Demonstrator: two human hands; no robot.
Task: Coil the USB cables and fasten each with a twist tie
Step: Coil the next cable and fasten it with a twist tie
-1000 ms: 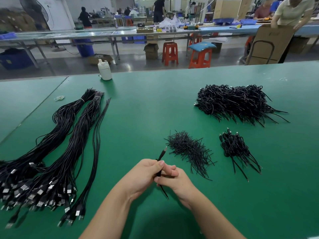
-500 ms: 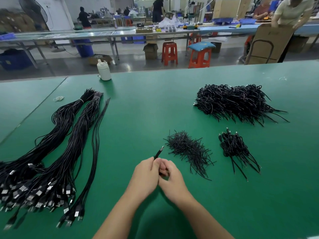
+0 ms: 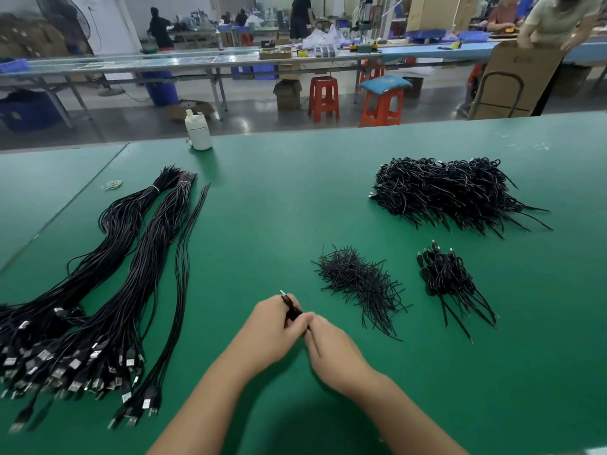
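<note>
Hands: both meet over the green table (image 3: 262, 198), a bit near-left of the twist tie pile (image 3: 359, 284), which I'll use as the anchor for everything
Left hand (image 3: 266, 333): curled round a coiled cable (image 3: 289, 307), plug tip poking out past the knuckles on the far side
Right hand (image 3: 331, 346): fingertips pinching at the same cable right where the two hands touch; can't tell if there's a tie in there, too small to see
Twist tie pile: loose heap of thin black ties, just right of the hands
Small finished bunch (image 3: 448, 277): coiled cables with tails trailing toward the near edge, just right of the tie pile
Big finished heap (image 3: 450, 192): farther back and right of the tie pile
Uncoiled cables (image 3: 108, 290): long banded bundles way off to the left of the tie pile, plugs fanned at the near end
White bottle (image 3: 198, 131): far-left of the tie pile, at the table's back edge
Rubber bands (image 3: 112, 184): pale little loop by the far tips of the long bundles
</note>
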